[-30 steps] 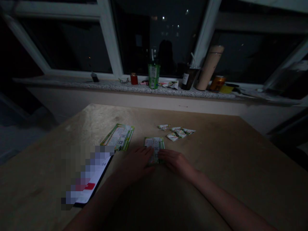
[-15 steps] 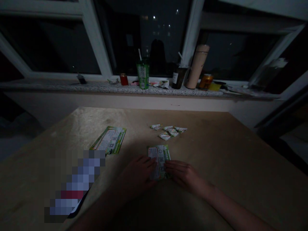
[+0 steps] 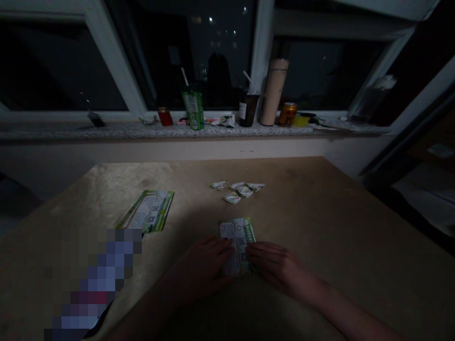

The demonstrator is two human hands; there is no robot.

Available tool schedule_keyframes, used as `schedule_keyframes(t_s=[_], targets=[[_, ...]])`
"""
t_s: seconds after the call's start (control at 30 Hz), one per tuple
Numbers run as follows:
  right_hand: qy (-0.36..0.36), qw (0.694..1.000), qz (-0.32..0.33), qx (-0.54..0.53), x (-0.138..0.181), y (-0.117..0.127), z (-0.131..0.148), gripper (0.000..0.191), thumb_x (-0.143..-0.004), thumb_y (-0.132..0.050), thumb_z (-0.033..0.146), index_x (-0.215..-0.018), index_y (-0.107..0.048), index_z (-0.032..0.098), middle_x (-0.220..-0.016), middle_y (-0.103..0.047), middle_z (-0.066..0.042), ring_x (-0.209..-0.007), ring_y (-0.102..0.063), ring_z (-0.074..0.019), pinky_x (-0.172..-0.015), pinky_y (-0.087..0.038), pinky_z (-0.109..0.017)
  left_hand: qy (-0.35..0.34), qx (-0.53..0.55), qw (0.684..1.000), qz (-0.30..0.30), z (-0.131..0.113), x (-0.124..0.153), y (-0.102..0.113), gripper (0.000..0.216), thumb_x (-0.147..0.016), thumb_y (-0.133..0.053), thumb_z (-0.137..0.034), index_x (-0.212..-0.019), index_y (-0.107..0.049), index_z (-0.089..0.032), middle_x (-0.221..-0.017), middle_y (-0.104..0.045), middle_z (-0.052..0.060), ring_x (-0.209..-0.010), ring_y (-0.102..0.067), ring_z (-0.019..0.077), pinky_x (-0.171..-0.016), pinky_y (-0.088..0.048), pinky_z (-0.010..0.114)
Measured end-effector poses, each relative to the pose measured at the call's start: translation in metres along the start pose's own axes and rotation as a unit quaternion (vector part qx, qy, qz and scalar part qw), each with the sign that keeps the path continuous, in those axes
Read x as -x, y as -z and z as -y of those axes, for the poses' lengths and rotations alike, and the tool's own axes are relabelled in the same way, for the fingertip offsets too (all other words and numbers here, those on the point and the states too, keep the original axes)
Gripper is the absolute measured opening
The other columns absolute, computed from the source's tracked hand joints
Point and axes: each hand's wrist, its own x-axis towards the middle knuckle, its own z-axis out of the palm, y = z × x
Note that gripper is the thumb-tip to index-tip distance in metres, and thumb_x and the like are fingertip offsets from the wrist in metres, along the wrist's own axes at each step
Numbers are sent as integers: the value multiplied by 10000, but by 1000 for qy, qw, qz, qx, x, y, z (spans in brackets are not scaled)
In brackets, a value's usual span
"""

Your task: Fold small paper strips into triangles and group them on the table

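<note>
A green-and-white printed leaflet or flat packet [image 3: 239,232], with text and square codes, lies on the table in front of me. My left hand [image 3: 206,263] rests flat over its left side, fingers stretched out. On its right edge lie the outstretched fingers of my right hand [image 3: 279,265]. Neither hand is wrapped round anything. Beyond it, several small folded pieces of printed paper [image 3: 244,190] are grouped on the table. Off to the left is a small stack of similar green printed sheets [image 3: 151,211].
A blurred-out phone-like object [image 3: 103,279] lies at the left on the brown table [image 3: 337,227]. On the granite windowsill [image 3: 220,131] stand a green cup [image 3: 193,108], a dark cup [image 3: 248,111], a pink thermos [image 3: 274,92], a red jar [image 3: 164,116] and an orange can [image 3: 287,114]. The room is dim.
The camera view has turned slightly to the right, so the table and sill things appear further left. Both hands stay on the printed leaflet in much the same pose.
</note>
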Motion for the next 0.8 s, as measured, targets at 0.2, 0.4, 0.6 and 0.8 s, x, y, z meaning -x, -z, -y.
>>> schedule_keyframes(t_s=[0.2,0.4,0.6,0.8], targets=[[-11,1000,-3,4,6,4,5,294,-919,-466,200,-1178,-600,165,-1215,-628,-88,-1182,-540,-175,-1056,-401,-345,-9,3,1000,-2,-2,-1,-8,447,-909,-491,-370,-1312,-484,-176,-1359,-505,101,-1203,-505,247,-997,-393,403],[-27,1000,-11,2,8,7,8,283,-921,-485,243,-1168,-606,178,-1202,-637,-76,-1147,-565,-181,-1037,-418,-360,-11,1,1000,12,-4,-2,-8,484,-903,-494,-390,-1339,-456,-184,-1382,-481,93,-1229,-482,245,-997,-396,406],[-48,998,-13,-45,6,14,7,290,-900,-526,260,-1173,-593,188,-1175,-642,-84,-1117,-571,-177,-995,-430,-356,-17,4,1000,2,-2,-7,-5,437,-905,-506,-377,-1298,-505,-186,-1322,-545,85,-1186,-516,238,-995,-393,407],[-62,996,-17,-63,4,14,1,255,-871,-579,284,-1107,-620,196,-1126,-650,-64,-1095,-553,-177,-965,-417,-354,-16,-1,1000,20,-1,-9,3,440,-906,-512,-369,-1296,-509,-164,-1323,-545,83,-1213,-494,258,-1015,-379,435]])
